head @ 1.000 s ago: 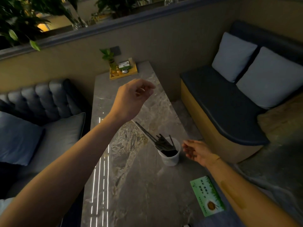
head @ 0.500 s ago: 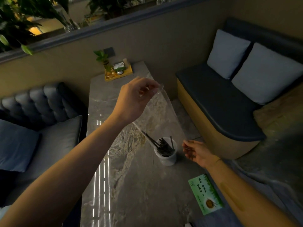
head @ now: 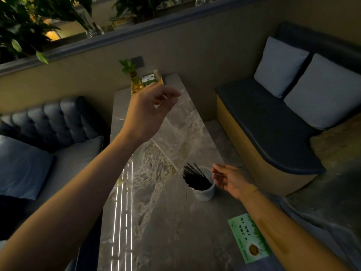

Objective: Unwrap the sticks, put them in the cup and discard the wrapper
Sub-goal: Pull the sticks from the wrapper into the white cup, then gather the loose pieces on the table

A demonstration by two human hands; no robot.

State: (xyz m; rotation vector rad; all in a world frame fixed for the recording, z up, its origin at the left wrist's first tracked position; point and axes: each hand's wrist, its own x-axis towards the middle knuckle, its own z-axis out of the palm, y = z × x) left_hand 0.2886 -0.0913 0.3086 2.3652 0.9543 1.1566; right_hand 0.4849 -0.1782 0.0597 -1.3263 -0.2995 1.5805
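Presently, item by item:

- Left hand (head: 149,112): raised high over the table (head: 166,231); your thumb and fingertips pinch the top edge of the wrapper (head: 175,133).
- Wrapper: clear film, hard to read against the marble. It hangs slanting from your pinch down toward the cup (head: 204,189), its lower end at or just above the rim. Whether it touches the sticks (head: 195,178) cannot be told.
- Sticks: dark, thin, bundled in the cup, leaning toward its left side, a few tips poking above the rim. They look fully out of the film.
- Cup: white, upright, on the table near its right edge.
- Right hand (head: 228,178): just beside the cup on its right, fingers loosely spread, holding nothing that shows. Contact with the cup wall cannot be told.
- Green card (head: 249,237): flat on the table's right edge, nearer to you.
- Step in hand, as judged: draw the emptied film clear of the cup.
- Advice: lift straight up so the trailing end does not snag a stick tip and tip the cup.
- Advice: steady the cup wall with your right hand while the film clears.
- Advice: check that no stick rides up inside the film before you discard it.
- Bin: none in view; locate it first.
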